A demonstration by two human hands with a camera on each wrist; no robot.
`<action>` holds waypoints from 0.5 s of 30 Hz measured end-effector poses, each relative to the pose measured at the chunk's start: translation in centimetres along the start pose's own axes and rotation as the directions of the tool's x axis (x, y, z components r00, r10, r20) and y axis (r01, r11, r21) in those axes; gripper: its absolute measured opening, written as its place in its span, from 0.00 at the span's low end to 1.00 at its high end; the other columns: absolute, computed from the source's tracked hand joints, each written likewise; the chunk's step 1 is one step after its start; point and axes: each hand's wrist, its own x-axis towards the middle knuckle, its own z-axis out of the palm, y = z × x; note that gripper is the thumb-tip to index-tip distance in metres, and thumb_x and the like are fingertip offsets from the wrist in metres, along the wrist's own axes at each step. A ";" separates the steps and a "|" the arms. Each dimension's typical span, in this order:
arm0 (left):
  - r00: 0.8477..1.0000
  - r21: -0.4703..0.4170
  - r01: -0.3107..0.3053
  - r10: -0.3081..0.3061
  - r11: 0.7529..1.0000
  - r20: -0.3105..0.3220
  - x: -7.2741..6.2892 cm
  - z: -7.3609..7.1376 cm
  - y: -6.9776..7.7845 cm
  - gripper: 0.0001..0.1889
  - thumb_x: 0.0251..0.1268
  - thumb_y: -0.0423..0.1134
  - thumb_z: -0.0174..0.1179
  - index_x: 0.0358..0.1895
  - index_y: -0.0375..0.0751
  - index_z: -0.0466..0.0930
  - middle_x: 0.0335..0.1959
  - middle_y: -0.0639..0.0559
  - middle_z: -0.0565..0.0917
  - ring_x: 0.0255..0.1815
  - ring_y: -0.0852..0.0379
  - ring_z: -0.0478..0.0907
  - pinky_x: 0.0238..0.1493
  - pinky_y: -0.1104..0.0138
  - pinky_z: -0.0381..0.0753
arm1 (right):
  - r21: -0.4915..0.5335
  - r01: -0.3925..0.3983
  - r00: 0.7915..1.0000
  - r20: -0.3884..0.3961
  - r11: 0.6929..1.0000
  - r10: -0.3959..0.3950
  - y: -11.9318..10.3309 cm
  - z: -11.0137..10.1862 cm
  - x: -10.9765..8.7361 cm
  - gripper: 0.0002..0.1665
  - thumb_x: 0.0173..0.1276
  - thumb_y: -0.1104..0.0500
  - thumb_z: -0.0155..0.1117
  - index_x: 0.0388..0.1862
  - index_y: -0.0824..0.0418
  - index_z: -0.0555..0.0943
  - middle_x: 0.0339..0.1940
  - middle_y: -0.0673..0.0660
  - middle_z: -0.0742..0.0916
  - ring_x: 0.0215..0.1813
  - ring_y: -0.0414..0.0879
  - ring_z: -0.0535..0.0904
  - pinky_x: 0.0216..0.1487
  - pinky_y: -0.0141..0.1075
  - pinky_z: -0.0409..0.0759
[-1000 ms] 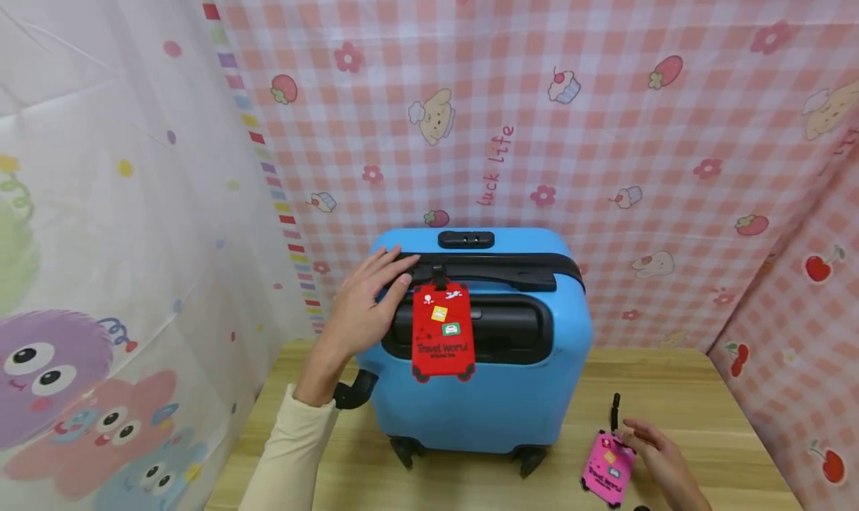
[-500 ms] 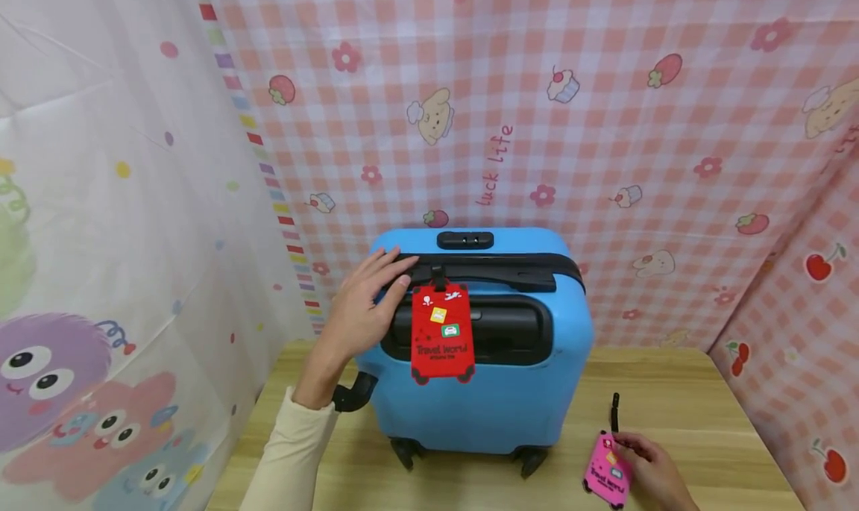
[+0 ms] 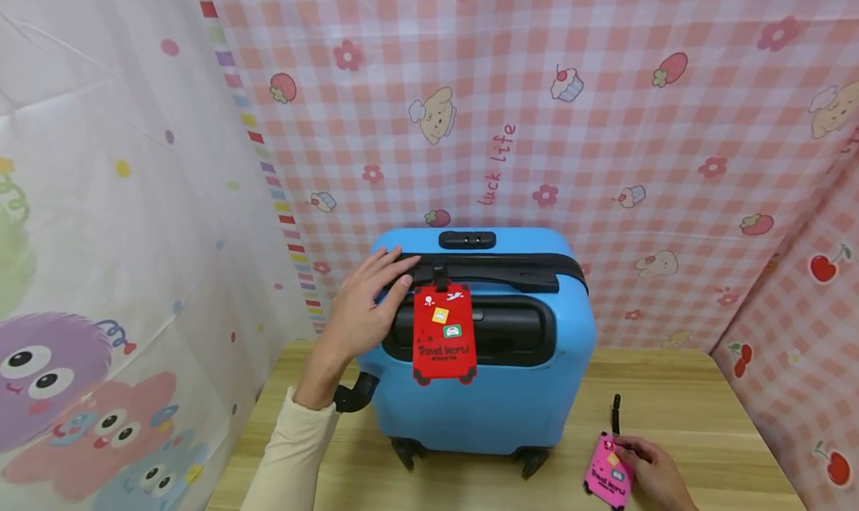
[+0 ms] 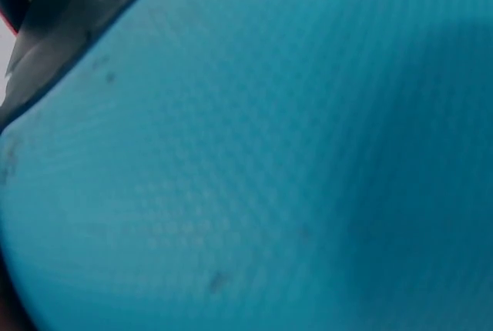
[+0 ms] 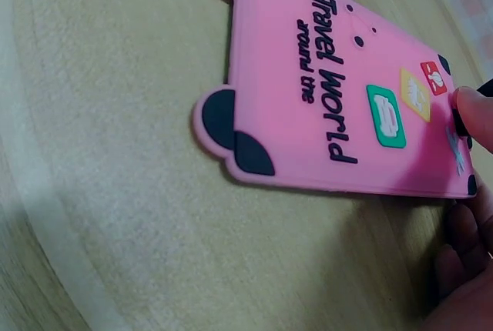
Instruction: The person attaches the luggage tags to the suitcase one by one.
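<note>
A small blue suitcase [image 3: 470, 414] stands upright on its wheels, and its surface fills the left wrist view. My left hand [image 3: 359, 309] rests on its upper left corner, fingers extended by the black top handle [image 3: 530, 278]. From that handle a red luggage tag [image 3: 443, 336] hangs by a black strap over the front. Low on the right, my right hand [image 3: 659, 477] pinches a pink luggage tag [image 3: 606, 475] near its strap end. Its black strap [image 3: 616, 414] points away from me. In the right wrist view the thumb presses on the tag's end, and its lettered end lifts off the table.
A wooden table [image 3: 671, 392] bears the suitcase. Behind it hangs a pink checked curtain [image 3: 604, 123], with a white patterned curtain [image 3: 221, 160] on the left. A black part [image 3: 356, 393] sticks out from the suitcase's left side, near my left wrist.
My right hand has closed its fingers and thumb on the upper end of the pink luggage tag, which has barely shifted. The left hand stays where it was on the suitcase.
</note>
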 end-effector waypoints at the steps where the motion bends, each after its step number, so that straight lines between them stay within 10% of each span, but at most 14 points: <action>1: 1.000 0.000 -0.001 0.001 1.000 -0.001 0.0 0.0 0.0 0.21 0.78 0.50 0.47 0.69 0.54 0.74 0.75 0.49 0.66 0.79 0.49 0.53 0.75 0.40 0.49 | -0.002 -0.001 1.000 0.000 1.000 0.001 0.0 0.0 0.0 0.20 0.77 0.60 0.55 0.62 0.67 0.78 0.57 0.67 0.81 0.54 0.56 0.77 0.51 0.45 0.77; 15: 1.000 -0.010 -0.009 0.009 1.000 0.001 -0.1 -0.1 0.0 0.21 0.78 0.50 0.47 0.68 0.54 0.75 0.75 0.49 0.66 0.79 0.49 0.54 0.75 0.41 0.49 | 0.003 -0.054 0.997 -0.060 0.999 0.054 0.2 0.5 0.2 0.20 0.74 0.57 0.59 0.60 0.65 0.80 0.59 0.72 0.78 0.55 0.60 0.75 0.51 0.49 0.74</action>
